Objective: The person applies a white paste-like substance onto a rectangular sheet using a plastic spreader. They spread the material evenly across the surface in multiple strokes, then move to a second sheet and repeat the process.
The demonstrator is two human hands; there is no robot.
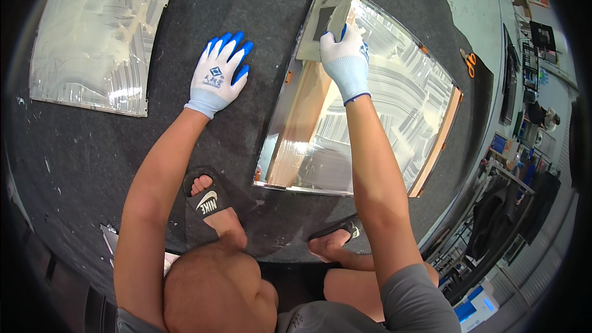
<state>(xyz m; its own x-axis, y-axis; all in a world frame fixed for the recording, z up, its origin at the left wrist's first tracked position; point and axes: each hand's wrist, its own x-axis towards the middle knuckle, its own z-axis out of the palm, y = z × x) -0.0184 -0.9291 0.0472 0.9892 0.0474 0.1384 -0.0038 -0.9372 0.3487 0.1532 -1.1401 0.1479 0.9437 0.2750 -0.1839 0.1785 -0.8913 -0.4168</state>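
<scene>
My right hand (346, 55), in a white glove with blue fingertips, is closed on a flat grey rectangular trowel (308, 46). The trowel lies at the far left corner of a shiny rectangular panel (388, 111). White paste streaks cover much of that panel, and a smoother reflective strip shows along its left side. Small orange pieces sit along its edges. My left hand (217, 77), gloved the same way, rests palm down on the dark mat (240, 129), fingers spread, left of the panel and holding nothing.
A second paste-smeared panel (92, 43) lies at the far left. Orange-handled scissors (470, 65) are on the mat's right side. My sandalled feet (213, 200) stand close to the near edge of the panel. Shelves and dark hanging cloth (499, 222) stand farther right.
</scene>
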